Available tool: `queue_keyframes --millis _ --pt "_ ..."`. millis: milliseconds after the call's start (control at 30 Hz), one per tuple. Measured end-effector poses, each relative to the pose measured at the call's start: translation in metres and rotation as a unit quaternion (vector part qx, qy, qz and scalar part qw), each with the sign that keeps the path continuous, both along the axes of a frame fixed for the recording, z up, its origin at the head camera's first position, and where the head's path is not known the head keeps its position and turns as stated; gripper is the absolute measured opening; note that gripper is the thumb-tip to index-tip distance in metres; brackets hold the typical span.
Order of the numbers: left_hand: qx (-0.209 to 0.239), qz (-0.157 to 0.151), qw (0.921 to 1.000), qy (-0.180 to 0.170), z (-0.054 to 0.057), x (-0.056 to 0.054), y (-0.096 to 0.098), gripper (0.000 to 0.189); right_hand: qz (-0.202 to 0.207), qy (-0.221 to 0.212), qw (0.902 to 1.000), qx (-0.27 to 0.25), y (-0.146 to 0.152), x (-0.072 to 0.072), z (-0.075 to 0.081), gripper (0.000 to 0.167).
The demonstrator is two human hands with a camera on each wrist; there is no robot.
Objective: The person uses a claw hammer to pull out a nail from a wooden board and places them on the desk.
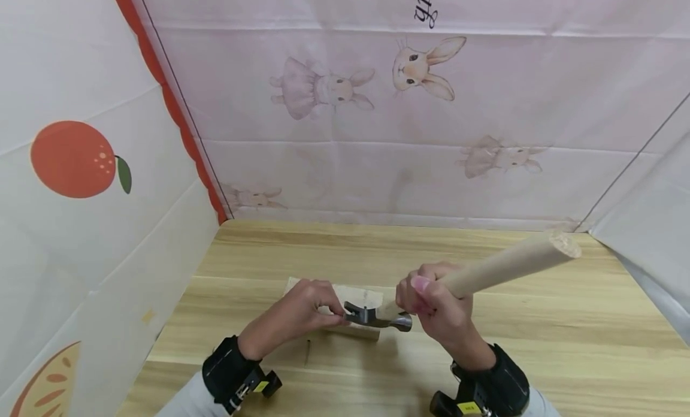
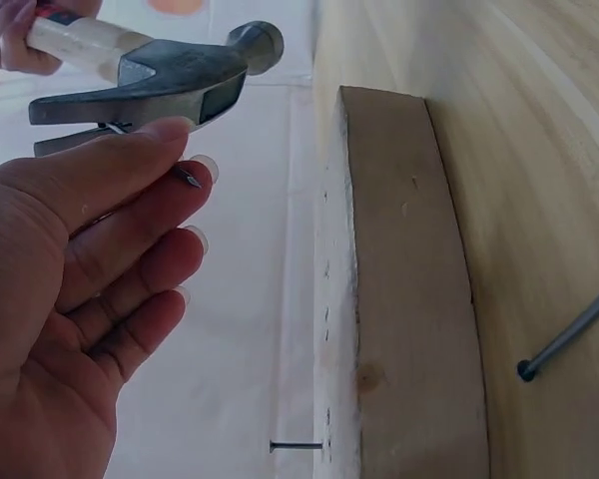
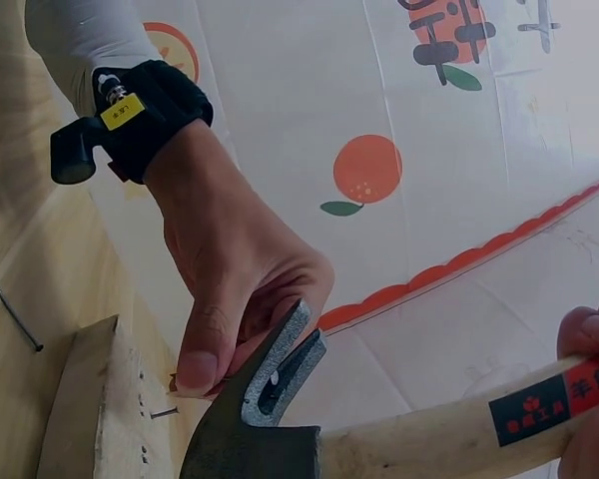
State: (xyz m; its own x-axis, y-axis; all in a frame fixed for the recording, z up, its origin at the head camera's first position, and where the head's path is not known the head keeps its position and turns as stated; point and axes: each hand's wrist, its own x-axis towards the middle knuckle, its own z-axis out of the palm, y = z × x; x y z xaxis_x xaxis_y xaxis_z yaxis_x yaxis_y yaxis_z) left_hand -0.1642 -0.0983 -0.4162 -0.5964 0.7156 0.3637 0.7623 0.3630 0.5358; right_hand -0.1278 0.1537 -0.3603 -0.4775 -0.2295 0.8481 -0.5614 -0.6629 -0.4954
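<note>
Above a board (image 2: 409,289) on the tabletop (image 1: 539,327), the left hand (image 1: 309,303) pinches a nail (image 2: 190,179) at the claw (image 2: 130,102) of a hammer (image 1: 375,318), apparently to steady it, while the right hand (image 1: 441,300) grips the handle (image 1: 501,268).

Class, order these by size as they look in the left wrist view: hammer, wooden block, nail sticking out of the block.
1. Wooden block, running out of frame
2. Hammer
3. Nail sticking out of the block

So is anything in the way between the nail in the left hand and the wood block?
Nothing visible: the left wrist view shows only a gap between the held nail and the wood block. A second nail sticks out of it, but off to one side.
</note>
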Motion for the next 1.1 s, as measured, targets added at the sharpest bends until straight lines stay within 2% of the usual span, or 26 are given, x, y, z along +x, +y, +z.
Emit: queue_keyframes --millis 300,467,567,667,800,933,1100 --pt "-0.014 -0.008 0.9981 0.06 -0.003 0.004 0.005 0.009 0.002 -0.004 1.0 0.003 0.004 0.003 -0.004 0.032" --pt "-0.004 -0.015 0.9981 0.06 0.0 0.006 0.005 0.007 0.012 -0.002 0.9999 0.011 0.006 0.005 -0.005 0.032" --pt "0.012 -0.007 0.9983 0.057 0.004 0.009 0.004 0.007 0.016 -0.005 0.9997 0.017 0.008 0.008 -0.006 0.034" --pt "0.018 0.014 0.9976 0.066 0.008 0.013 0.0 0.012 0.007 -0.01 0.9997 0.021 0.012 0.01 -0.007 0.035" --pt "-0.004 0.062 0.9932 0.098 0.012 0.017 -0.01 0.019 0.006 -0.019 0.9997 0.017 0.017 0.012 -0.008 0.036" --pt "-0.068 0.119 0.9829 0.123 0.012 0.019 -0.023 0.023 -0.004 -0.02 0.9997 0.013 0.024 0.013 -0.008 0.036" --pt "-0.159 0.152 0.9683 0.118 0.001 0.026 -0.038 0.035 -0.023 -0.02 0.9995 0.013 0.03 0.013 -0.008 0.036"
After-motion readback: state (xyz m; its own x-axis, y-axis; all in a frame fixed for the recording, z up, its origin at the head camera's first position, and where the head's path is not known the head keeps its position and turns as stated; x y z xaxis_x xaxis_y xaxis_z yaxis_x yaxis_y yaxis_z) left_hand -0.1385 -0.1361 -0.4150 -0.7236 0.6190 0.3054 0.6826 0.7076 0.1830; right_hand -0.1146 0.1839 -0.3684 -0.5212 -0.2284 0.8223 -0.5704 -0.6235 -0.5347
